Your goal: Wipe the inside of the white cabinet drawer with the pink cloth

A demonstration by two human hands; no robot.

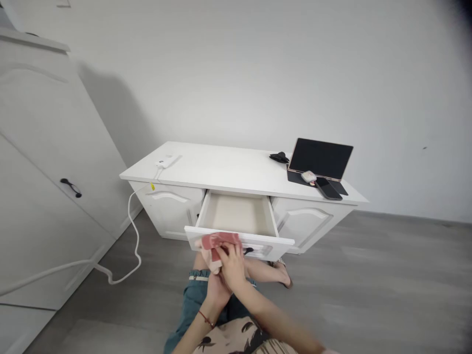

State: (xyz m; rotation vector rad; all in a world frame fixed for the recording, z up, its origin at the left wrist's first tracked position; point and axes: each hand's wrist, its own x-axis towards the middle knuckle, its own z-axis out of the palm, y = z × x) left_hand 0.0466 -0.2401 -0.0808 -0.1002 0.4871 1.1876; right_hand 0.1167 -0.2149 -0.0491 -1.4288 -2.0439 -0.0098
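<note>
I sit on the floor in front of a low white cabinet (236, 172) whose middle drawer (239, 238) is pulled open and looks empty inside. Both hands hold a red and pale pink cloth (216, 243) just in front of the drawer's front panel. My right hand (233, 265) lies over the cloth with its fingers curled onto it. My left hand (216, 290), with a red string on the wrist, grips the cloth from below. The drawer's dark handle (249, 250) shows just right of my hands.
On the cabinet top stand a dark tablet (320, 158) in a folding case, a phone (328, 189), a small pink case (309, 176), a black object (279, 157) and a white charger (165, 161) with a cable (134, 231) trailing to the floor. A white wardrobe (44, 172) stands left.
</note>
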